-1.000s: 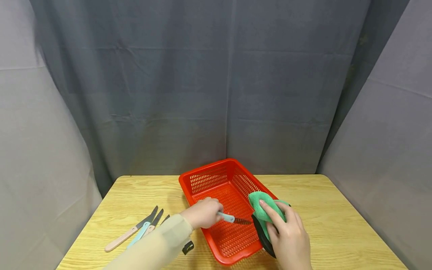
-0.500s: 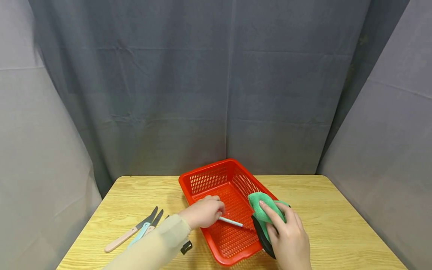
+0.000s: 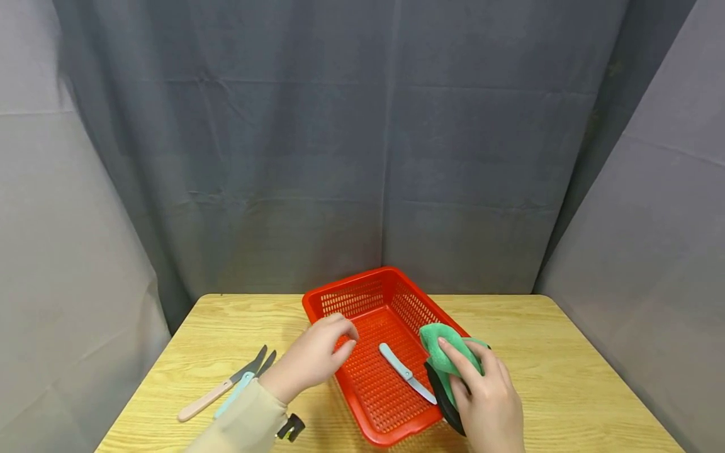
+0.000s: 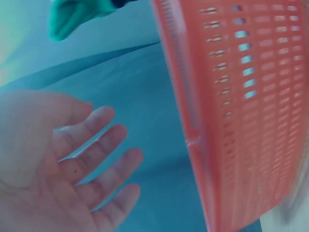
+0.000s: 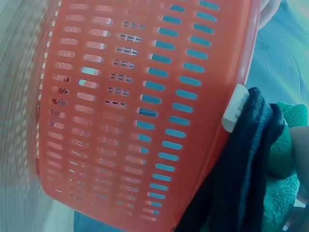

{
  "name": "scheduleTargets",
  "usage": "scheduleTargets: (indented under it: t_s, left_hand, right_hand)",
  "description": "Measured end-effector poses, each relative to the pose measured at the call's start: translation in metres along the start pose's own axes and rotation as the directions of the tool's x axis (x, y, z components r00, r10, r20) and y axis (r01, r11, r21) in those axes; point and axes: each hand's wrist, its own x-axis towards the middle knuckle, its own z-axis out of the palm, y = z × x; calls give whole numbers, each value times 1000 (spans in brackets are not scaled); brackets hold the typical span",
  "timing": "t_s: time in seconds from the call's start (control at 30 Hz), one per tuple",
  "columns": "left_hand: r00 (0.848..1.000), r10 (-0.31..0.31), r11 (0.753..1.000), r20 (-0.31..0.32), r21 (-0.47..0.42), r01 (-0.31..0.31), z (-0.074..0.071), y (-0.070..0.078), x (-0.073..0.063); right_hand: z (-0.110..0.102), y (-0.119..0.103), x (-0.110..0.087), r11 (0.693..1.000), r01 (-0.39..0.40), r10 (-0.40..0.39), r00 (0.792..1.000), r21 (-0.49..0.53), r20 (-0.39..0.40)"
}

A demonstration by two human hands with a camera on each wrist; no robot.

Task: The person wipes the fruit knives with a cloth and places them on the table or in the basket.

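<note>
L hand (image 3: 311, 362) fingers loosely spread, nr knife (image 3: 407, 375) in basket (image 3: 370, 389); R hand (image 3: 489, 397) fingers pinching grn cloth (image 3: 435, 333)

There are two hands (image 3: 313, 356), one basket (image 3: 376, 327), one cloth (image 3: 433, 336), one table (image 3: 572, 377) and at least four knives (image 3: 394, 360)

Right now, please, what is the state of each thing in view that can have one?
Left hand: empty, fingers loosely curved
Right hand: gripping
Green cloth: bunched, held
Red basket: upright
Knife in basket: lying, blade exposed
Pink-handled knife: on table, blade exposed
Other table knives: lying, partly hidden
Curtain: hanging
</note>
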Motion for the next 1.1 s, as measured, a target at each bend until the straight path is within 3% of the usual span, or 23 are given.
scheduleTargets:
  t_s: [0.1, 0.2, 0.37, 0.57, 0.7, 0.83, 1.1]
  left_hand:
    - [993, -85, 996, -78, -23, 83, -14, -5, -13]
    - [974, -174, 985, -145, -38, 170, -26, -14, -27]
    - [943, -283, 959, -176, -27, 283, -38, -35, -50]
    - [914, -401, 916, -67, 7, 402, -33, -59, -77]
    - [877, -478, 878, 44, 39, 477, -25, -74, -91]
    - [851, -513, 859, 114, 66, 508, -17, -90, -102]
    - [825, -524, 851, 211, 109, 513, -5, -110, -113]
  right_hand:
    - [1, 0, -1, 1000, -1, 1, 1000, 6, 2]
    - [0, 0, 0, 1000, 5, -5, 1000, 11, 6]
    - [0, -1, 0, 1000, 9, -9, 1000, 14, 11]
    - [1, -1, 0, 1000, 8, -8, 1000, 18, 9]
    - [1, -1, 1, 1000, 11, -11, 1000, 19, 12]
    - [1, -1, 1, 1000, 13, -13, 1000, 17, 10]
    - [1, -1, 1, 1000, 19, -19, 1000, 14, 2]
